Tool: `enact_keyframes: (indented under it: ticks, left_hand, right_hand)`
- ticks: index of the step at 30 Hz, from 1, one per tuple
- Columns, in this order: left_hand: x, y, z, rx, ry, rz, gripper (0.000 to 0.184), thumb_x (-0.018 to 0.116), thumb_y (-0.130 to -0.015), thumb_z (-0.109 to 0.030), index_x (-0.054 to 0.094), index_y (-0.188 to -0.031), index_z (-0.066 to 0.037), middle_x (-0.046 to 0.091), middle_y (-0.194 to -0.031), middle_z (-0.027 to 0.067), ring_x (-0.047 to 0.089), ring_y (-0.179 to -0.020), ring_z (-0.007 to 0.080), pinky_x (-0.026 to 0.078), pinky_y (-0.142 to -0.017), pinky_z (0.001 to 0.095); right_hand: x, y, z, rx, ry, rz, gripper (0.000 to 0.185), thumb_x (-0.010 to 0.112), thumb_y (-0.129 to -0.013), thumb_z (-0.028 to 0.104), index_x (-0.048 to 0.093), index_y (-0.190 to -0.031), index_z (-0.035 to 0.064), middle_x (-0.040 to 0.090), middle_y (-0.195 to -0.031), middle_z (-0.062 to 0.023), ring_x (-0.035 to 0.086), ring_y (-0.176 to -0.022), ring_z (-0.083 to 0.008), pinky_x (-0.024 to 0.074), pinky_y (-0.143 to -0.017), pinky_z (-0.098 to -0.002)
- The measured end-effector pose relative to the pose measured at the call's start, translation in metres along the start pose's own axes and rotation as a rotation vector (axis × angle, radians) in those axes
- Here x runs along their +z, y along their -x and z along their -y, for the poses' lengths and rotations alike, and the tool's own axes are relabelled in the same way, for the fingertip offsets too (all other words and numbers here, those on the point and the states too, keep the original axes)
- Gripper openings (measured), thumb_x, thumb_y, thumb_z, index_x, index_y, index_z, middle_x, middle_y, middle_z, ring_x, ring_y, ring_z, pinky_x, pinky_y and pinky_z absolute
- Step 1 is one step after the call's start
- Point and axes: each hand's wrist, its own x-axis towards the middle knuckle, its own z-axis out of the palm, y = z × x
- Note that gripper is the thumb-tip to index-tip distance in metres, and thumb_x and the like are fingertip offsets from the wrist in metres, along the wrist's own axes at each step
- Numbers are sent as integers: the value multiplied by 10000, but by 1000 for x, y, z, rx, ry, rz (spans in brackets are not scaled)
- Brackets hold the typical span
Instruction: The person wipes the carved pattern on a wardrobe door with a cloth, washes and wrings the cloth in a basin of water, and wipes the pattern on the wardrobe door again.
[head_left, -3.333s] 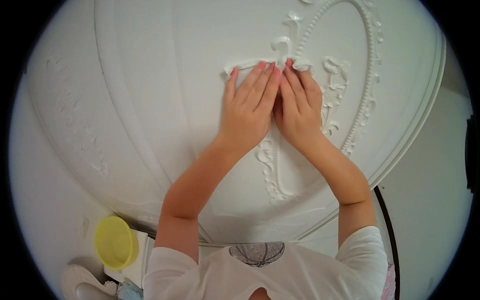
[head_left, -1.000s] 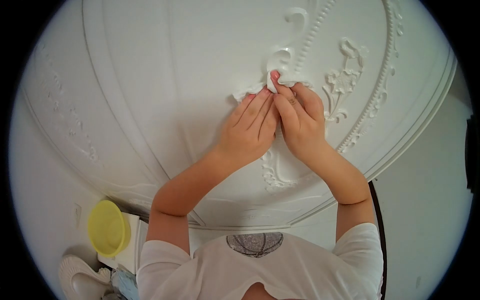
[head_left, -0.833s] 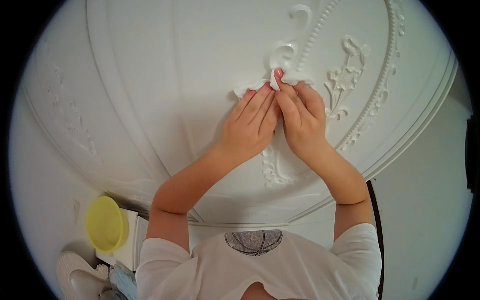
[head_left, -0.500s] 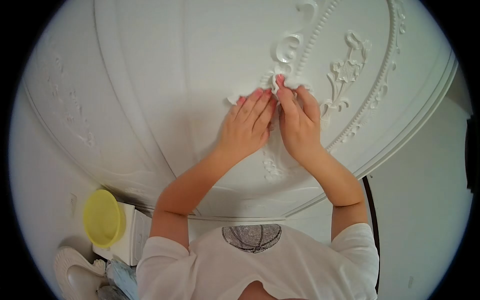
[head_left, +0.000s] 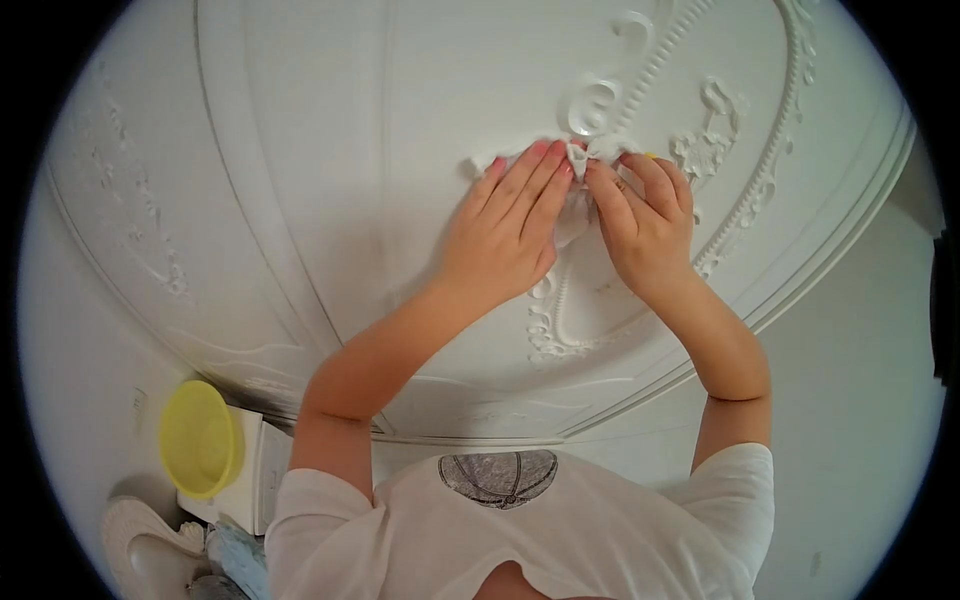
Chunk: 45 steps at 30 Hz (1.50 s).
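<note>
My left hand [head_left: 503, 225] lies flat with its fingers stretched out, pressing a white cloth [head_left: 575, 215] against a white panel door [head_left: 420, 110]. Beside it, my right hand [head_left: 648, 215] has its fingers bent and closed on the cloth's right part, the thumb and index finger near a bunched fold. Both hands are at the raised carved trim, just below a scroll ornament [head_left: 595, 105]. A carved flower relief [head_left: 702, 150] stands out right of my right hand. A small yellow spot shows by the right fingertips; I cannot tell what it is.
At lower left, a yellow basin [head_left: 202, 440] stands on a small white cabinet [head_left: 248, 465]. Below it are a white carved, curved-edged piece [head_left: 150, 550] and a light blue cloth or bag [head_left: 240, 560]. A white wall [head_left: 850, 400] runs along the right.
My right hand has moved to the right, away from my left hand, with the cloth in its fingers. My left hand has shifted slightly up and right, and its fingers stay flat.
</note>
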Motion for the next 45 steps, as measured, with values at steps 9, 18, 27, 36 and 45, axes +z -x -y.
enact_keyframes:
  ticks: [9, 18, 27, 36, 45]
  left_hand:
    - [22, 7, 4, 61, -92, -91, 562, 530, -672, -107, 459, -1219, 0, 425, -1319, 158, 377, -1246, 287, 223, -1032, 445]
    - [15, -12, 2, -46, -143, -99, 453, 552, -697, -151, 548, -1136, -38, 480, -1275, 128, 408, -1222, 248, 236, -1033, 413]
    - [22, 20, -7, -75, -238, -100, 400, 511, -724, -121, 570, -1110, -31, 513, -1241, 123, 452, -1186, 234, 297, -994, 393]
    - [41, 89, -22, -64, -166, 73, 525, 545, -677, -156, 499, -1169, 22, 436, -1291, 187, 367, -1247, 288, 231, -997, 467]
    - [36, 53, -18, -84, -140, 19, 452, 519, -722, -164, 523, -1149, -17, 438, -1306, 137, 349, -1264, 254, 191, -1022, 457]
  right_hand:
    - [19, 20, 23, 286, -73, -101, 405, 613, -632, -45, 556, -1021, 51, 613, -1083, -32, 500, -972, -240, 390, -833, -362]
    - [12, -1, 21, 282, 66, -73, 366, 598, -667, 7, 561, -1027, 62, 629, -1059, -22, 509, -882, -189, 364, -693, -307]
    - [25, 29, 49, 400, -65, -103, 324, 617, -660, 32, 585, -981, 61, 645, -910, -8, 518, -809, -174, 354, -632, -280]
    - [18, 64, 77, 422, -99, 41, 367, 588, -663, 44, 576, -1029, 77, 625, -924, 22, 503, -868, -183, 340, -683, -302]
    - [24, 54, 77, 461, 5, -5, 399, 570, -721, 49, 524, -1116, 90, 615, -1032, 6, 479, -980, -207, 312, -790, -323]
